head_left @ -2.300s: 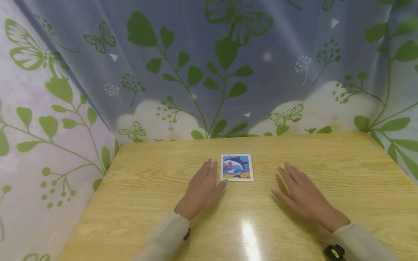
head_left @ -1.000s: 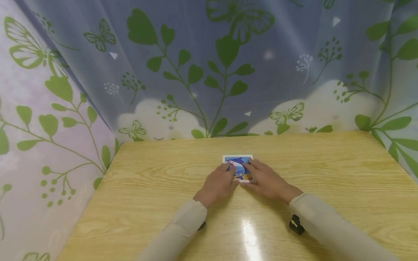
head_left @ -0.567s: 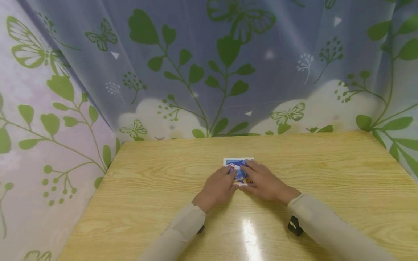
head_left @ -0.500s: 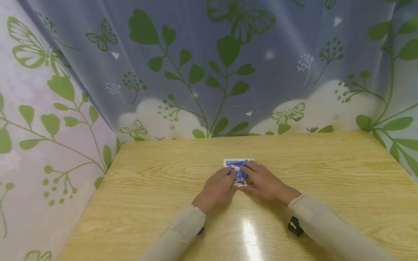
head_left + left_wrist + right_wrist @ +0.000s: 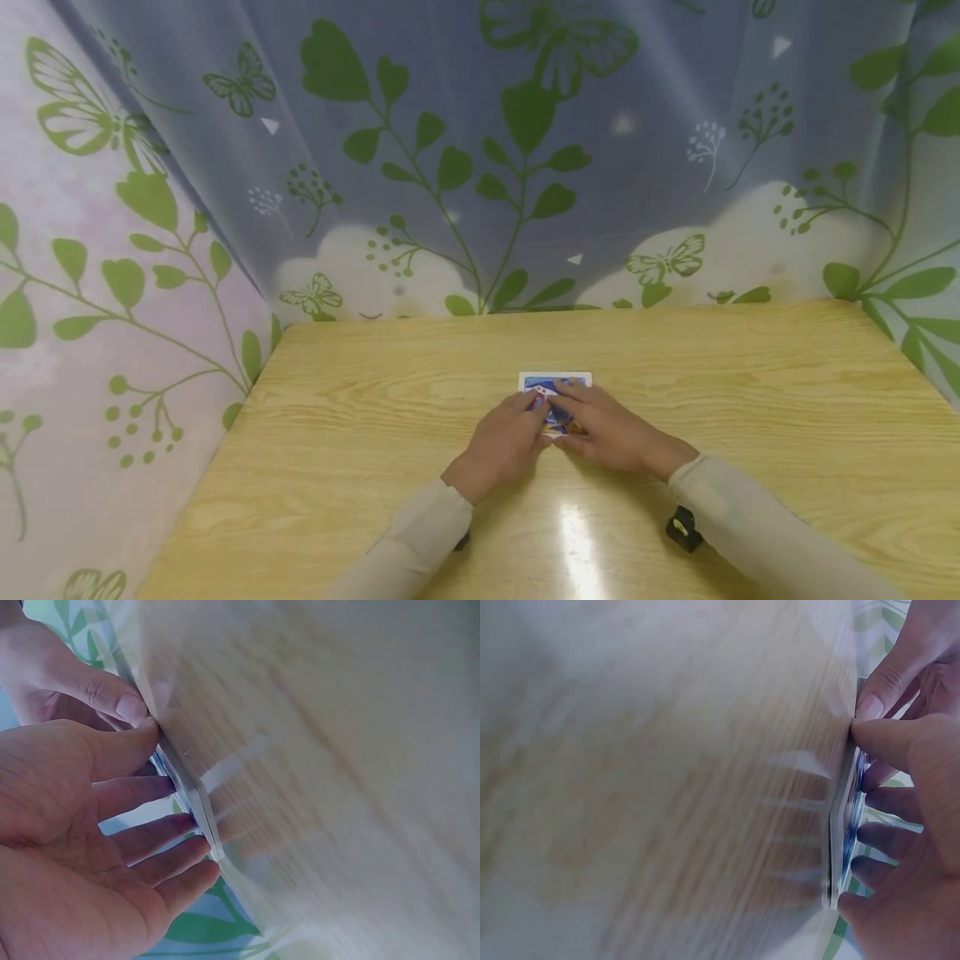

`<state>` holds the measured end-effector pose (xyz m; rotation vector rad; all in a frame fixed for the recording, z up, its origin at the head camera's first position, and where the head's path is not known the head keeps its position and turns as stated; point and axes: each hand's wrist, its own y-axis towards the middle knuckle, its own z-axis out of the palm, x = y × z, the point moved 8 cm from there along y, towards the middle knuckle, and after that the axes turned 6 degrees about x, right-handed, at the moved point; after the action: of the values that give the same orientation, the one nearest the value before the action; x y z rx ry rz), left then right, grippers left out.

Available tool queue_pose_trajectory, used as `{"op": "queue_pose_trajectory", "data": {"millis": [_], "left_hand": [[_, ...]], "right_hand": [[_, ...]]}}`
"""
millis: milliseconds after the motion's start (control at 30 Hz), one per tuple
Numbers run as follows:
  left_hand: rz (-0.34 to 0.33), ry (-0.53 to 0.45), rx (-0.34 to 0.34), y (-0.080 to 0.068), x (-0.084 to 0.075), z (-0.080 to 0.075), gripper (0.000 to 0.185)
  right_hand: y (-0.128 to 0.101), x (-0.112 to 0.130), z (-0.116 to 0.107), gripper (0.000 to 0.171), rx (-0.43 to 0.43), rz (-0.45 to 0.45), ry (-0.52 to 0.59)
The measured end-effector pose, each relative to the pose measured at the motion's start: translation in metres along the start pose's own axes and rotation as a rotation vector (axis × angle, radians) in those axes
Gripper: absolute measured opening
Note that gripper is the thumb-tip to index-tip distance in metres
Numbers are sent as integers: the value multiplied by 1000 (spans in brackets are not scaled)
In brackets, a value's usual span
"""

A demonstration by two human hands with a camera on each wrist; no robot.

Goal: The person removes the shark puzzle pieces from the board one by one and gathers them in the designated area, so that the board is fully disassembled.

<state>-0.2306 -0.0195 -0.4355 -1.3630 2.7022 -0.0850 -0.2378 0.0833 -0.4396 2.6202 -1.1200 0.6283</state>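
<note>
A small picture card (image 5: 556, 382) with a white border and a blue sea drawing lies flat on the wooden table (image 5: 750, 400). Both hands cover its near half. My left hand (image 5: 508, 435) lays fairly straight fingers on the card's left part. My right hand (image 5: 609, 427) lies across its right part. In the left wrist view the left hand's fingertips (image 5: 176, 825) touch the card's face and its thumb (image 5: 124, 746) sits at the card's edge (image 5: 196, 806). In the right wrist view the right thumb (image 5: 889, 739) meets the card's edge (image 5: 840, 840), the other fingers lying over the picture.
A curtain (image 5: 525, 167) printed with green leaves and butterflies closes off the table's far side and both flanks. A black wrist device (image 5: 684, 528) hangs under the right sleeve. Bare wood stretches to the left and right of the hands.
Both hands came in from the sides and settled on the card. Over the last second the card has slid a little toward me under the fingers.
</note>
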Motion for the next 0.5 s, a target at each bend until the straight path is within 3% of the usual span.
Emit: {"op": "queue_pose_trajectory", "data": {"millis": [333,500], "left_hand": [[-12,-131,12,-6,3,-2,51],[-85,-225,19,-2,18,-5,47]], "right_hand": [[-7,2,3,58,24,14,31],[-9,1,2,59,21,20,37]]}}
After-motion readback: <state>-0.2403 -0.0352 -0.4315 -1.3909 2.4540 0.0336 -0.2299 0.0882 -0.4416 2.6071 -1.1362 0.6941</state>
